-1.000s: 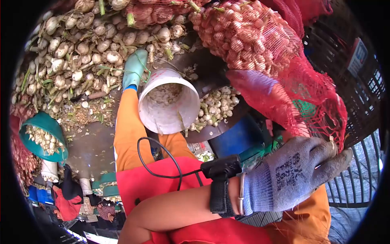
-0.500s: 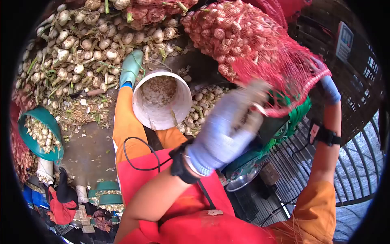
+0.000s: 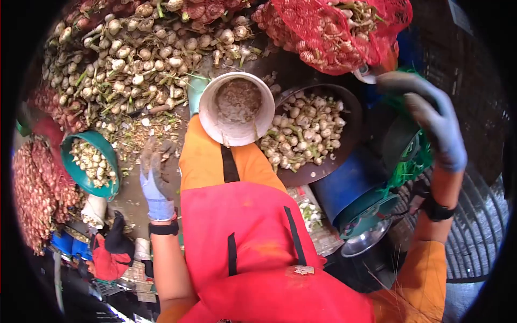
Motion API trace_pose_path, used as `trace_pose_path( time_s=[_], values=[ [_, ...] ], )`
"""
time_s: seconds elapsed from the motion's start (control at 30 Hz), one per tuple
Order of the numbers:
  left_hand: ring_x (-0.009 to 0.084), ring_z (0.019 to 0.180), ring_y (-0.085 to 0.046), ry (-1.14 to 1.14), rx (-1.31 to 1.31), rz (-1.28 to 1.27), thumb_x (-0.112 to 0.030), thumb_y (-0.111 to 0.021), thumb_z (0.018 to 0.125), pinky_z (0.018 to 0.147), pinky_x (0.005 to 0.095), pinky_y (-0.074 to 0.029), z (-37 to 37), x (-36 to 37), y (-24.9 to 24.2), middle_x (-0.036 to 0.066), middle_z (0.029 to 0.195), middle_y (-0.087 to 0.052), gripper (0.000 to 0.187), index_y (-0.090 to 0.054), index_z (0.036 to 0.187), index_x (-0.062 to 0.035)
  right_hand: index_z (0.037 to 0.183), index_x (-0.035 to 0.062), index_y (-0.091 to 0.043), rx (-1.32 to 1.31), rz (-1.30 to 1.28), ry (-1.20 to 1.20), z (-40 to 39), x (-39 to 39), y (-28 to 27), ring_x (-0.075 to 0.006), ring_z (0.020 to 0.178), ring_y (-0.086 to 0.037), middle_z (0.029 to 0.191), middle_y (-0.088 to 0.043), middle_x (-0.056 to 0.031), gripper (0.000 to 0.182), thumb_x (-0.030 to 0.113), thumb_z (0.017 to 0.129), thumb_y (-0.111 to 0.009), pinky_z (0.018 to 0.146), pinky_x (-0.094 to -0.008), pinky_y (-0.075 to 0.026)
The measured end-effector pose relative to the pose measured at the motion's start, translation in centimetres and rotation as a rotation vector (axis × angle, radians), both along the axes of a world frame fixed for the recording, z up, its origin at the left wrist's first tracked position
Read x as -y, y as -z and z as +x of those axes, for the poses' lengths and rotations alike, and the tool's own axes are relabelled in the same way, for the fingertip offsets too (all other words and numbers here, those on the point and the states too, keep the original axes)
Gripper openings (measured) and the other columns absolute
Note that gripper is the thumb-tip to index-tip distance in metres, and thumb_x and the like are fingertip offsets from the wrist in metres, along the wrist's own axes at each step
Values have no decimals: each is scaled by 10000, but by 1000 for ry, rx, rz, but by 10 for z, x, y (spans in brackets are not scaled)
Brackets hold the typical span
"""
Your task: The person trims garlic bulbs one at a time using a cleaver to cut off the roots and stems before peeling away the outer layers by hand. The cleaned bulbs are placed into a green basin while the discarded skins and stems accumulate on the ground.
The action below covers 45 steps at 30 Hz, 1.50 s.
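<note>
My left hand (image 3: 156,185), in a blue glove with soiled fingertips, is held above the littered floor, between the green bucket and my left leg. Its fingers point up, apart and holding nothing. On the far right my right hand (image 3: 437,121), gloved the same way, hovers with thumb and fingers spread, near the green twine (image 3: 414,161). Just beyond it sits a red mesh bag (image 3: 328,46) filled with garlic bulbs, its mouth partly open at the top. A white bucket (image 3: 264,126) with some debris in the bottom tilts between my legs.
A wide dark pan (image 3: 350,124) of trimmed garlic stands right of the white bucket. Heaped garlic (image 3: 134,59) with stalks covers the far left floor. A green bucket (image 3: 110,156) of garlic, a blue container (image 3: 344,185), a metal bowl (image 3: 369,242) and a dark slatted crate (image 3: 471,226) surround me.
Both hands have let go of the mesh bag. My left hand has swung from the bag across to the left side; the right is drawn back slightly. The view has shifted.
</note>
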<state>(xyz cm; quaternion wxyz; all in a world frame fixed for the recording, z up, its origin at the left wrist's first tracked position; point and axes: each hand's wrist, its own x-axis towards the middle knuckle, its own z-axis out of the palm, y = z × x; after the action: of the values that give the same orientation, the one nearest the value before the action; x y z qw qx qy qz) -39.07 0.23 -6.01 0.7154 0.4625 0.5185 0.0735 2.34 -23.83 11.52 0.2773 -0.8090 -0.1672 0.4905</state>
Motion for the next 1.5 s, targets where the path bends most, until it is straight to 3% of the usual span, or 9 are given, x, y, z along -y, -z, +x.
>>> trace_pose_path(
  time_s=[0.2,0.4,0.53,0.67,0.73,0.83,1.2,1.47,1.5],
  values=[
    [259,1064,-628,183,-139,-183,-181,-582,975,986,366,-490,-13,31,57,192,1187,-621,477,-424,1368,37,1196,12,-656,-344,-134,234,-128,94,131,-132,1013,-612,1172,-674,-95,396,298,939,-561,892,-288,-476],
    [272,1084,-626,329,-118,-354,-178,-604,960,983,372,-492,-30,45,83,190,1195,-617,500,-430,1376,40,1347,-1,-491,-196,-416,182,-270,86,304,-384,1173,-578,1272,-595,-243,720,494,841,-624,991,-418,-452],
    [260,1071,-630,403,-156,-391,-184,-609,957,969,345,-483,-46,39,78,192,1204,-614,497,-448,1374,32,1302,8,-486,-87,-659,677,-311,22,349,-424,1116,-598,1174,-639,-252,676,410,787,-661,970,-460,-462],
    [272,1073,-632,411,-224,-415,-177,-591,970,975,362,-502,-68,21,92,198,1196,-605,508,-416,1378,70,1264,14,-538,-98,-362,864,-381,58,437,-406,1139,-587,1194,-629,-254,525,293,823,-595,1004,-441,-437],
    [275,1073,-634,365,-204,-402,-171,-591,970,975,362,-503,-71,10,92,205,1195,-606,500,-418,1375,65,1242,21,-548,-11,-324,865,-373,47,425,-379,1016,-653,1127,-656,-230,444,207,839,-566,872,-451,-536],
    [283,1075,-636,276,-179,-394,-165,-586,971,975,363,-505,-83,1,94,218,1196,-607,477,-428,1365,54,1158,50,-573,-349,-106,1372,-340,2,382,-239,743,-682,958,-650,-128,311,138,861,-559,496,-345,-605],
    [251,1092,-630,23,-109,-402,-117,-619,953,971,377,-523,-152,20,107,130,1245,-590,428,-474,1331,22,1076,52,-619,-555,-29,1464,-336,-10,416,-281,918,-652,1016,-664,-102,206,164,904,-633,760,-417,-614],
    [286,1119,-616,-114,74,-418,-90,-604,957,1018,409,-488,-141,62,93,158,1211,-605,424,-471,1344,22,1161,-7,-571,-649,-161,1220,-304,22,428,-323,864,-653,998,-651,-198,531,431,883,-684,662,-402,-594],
    [210,1146,-598,-63,152,-397,21,-551,950,1010,324,-478,-133,60,80,111,1290,-579,411,-482,1355,16,1152,-24,-581,-627,-148,1291,-304,18,424,-318,857,-652,999,-653,-199,570,468,878,-666,675,-400,-583]
  ],
)
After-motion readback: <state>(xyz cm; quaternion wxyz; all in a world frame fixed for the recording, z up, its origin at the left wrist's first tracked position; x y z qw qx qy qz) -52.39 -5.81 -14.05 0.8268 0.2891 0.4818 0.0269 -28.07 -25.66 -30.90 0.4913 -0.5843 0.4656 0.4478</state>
